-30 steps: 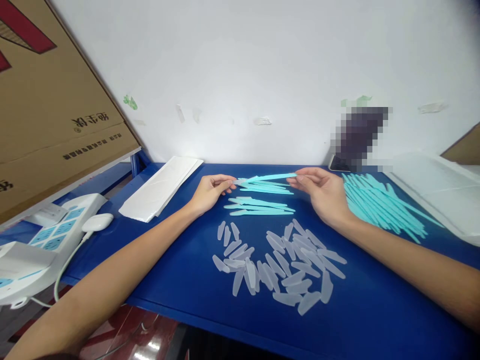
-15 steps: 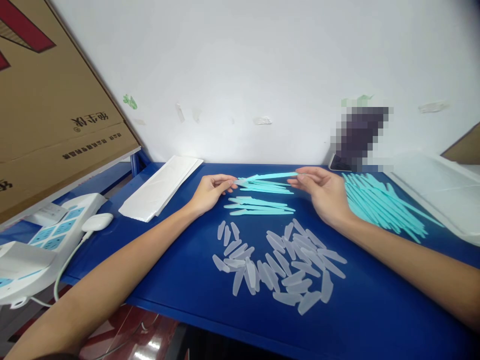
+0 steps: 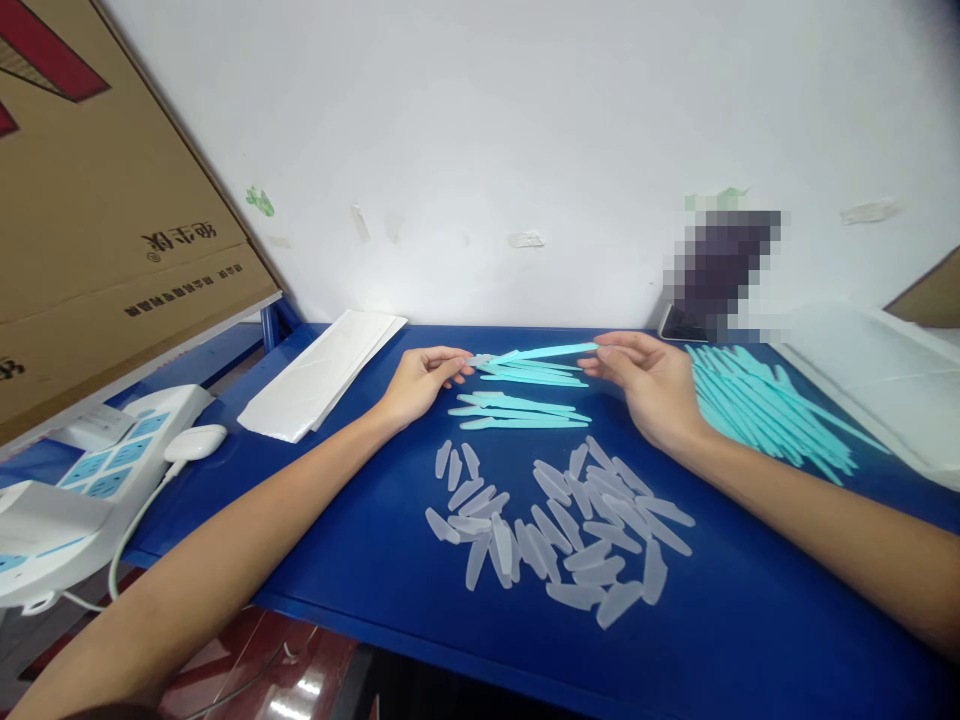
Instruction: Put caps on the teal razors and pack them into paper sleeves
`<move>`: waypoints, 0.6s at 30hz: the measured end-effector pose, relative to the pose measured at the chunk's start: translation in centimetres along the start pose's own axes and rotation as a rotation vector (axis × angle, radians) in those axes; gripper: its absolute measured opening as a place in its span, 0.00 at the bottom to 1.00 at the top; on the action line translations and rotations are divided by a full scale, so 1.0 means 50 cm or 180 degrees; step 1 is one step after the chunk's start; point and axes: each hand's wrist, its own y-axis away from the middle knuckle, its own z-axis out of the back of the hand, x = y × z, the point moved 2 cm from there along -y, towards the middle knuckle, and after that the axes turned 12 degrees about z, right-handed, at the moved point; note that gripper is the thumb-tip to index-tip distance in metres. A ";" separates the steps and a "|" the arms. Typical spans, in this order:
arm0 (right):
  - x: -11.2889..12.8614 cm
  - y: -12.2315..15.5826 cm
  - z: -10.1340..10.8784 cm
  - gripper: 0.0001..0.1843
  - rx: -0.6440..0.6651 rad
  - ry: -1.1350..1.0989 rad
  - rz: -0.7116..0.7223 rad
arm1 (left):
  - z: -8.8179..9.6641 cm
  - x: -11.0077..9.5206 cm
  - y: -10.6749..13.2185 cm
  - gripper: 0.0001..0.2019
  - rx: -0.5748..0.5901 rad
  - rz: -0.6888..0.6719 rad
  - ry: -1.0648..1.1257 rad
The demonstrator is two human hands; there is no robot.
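Observation:
Both hands hold one long teal plastic stick level above the blue table. My left hand pinches its left end, where a clear cap sits, and my right hand pinches its right end. Just below lie two small groups of capped teal sticks. Nearer to me, several loose translucent caps are scattered over the table. A big pile of bare teal sticks lies to the right of my right hand.
A flat stack of white bags lies at the back left. Left of the table are a white power strip with a plug, and a large cardboard box. A white tray and a blurred-out object stand at the right.
Nearly nothing has changed: both hands keep their hold on the teal stick and have shifted only slightly.

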 end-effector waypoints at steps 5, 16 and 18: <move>-0.004 -0.001 0.000 0.12 0.0003 0.0033 0.0021 | -0.003 -0.001 0.002 0.13 0.0076 -0.0100 -0.0135; 0.013 0.008 -0.008 0.14 0.1014 0.0700 0.0121 | -0.004 -0.008 0.017 0.14 0.0179 -0.0365 -0.0309; 0.023 0.011 -0.014 0.13 0.1279 0.1007 0.0301 | -0.002 -0.006 0.013 0.12 0.0053 -0.0360 -0.0358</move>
